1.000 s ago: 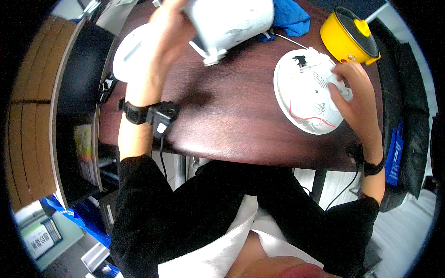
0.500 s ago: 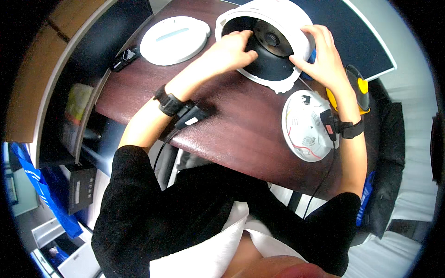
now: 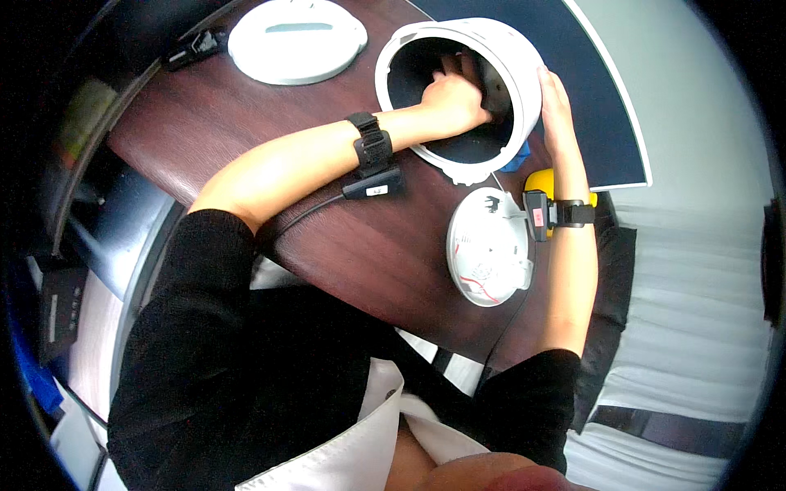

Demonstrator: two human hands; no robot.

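Observation:
A white rice cooker body (image 3: 524, 78) lies tipped on the dark red table, its round opening turned toward me. My left hand (image 3: 454, 102) reaches through the opening into the dark interior. Its fingers spread toward the metal heating plate (image 3: 496, 88) at the bottom, with the fingertips partly lost in shadow. Against the outer right wall of the body, my right hand (image 3: 557, 110) steadies it from the side. Below it lies a white round base cover (image 3: 483, 250) with red wires and its inner side up.
A white oval lid (image 3: 299, 61) lies at the far left, beside a small black object (image 3: 192, 51). Behind the cooker body stands a dark panel with a white edge (image 3: 610, 90). Something yellow (image 3: 538, 180) sits by my right wrist. Cables trail from both wristbands.
My left hand has gone deeper into the cooker body. My right hand has shifted from the rim to the outer wall. The whole view has turned somewhat.

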